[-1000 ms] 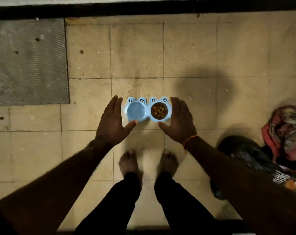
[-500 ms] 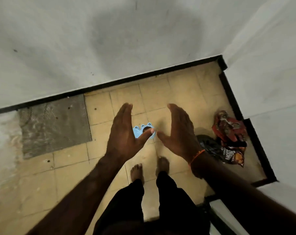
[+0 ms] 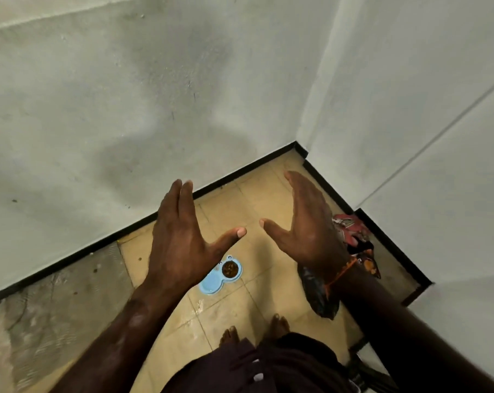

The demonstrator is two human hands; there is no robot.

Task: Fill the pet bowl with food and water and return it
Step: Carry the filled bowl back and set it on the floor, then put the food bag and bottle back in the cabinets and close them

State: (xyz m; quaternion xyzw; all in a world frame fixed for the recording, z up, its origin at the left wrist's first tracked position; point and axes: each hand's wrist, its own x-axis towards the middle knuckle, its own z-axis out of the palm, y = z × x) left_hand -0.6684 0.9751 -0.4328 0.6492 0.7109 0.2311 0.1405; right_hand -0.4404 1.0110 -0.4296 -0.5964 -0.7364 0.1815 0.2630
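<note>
Left hand (image 3: 180, 239) and right hand (image 3: 308, 228) are raised, fingers straight, thumbs spread, holding nothing. The blue double pet bowl (image 3: 221, 275) sits below them on the tiled floor (image 3: 268, 296), kibble in one compartment, near a white-walled corner (image 3: 299, 146).

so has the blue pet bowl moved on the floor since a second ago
Cannot tell. The camera rose and swung, so the pet bowl looks smaller. It sits on the tiles between the grey mat and the bags as before, both hands clear of it.
</note>
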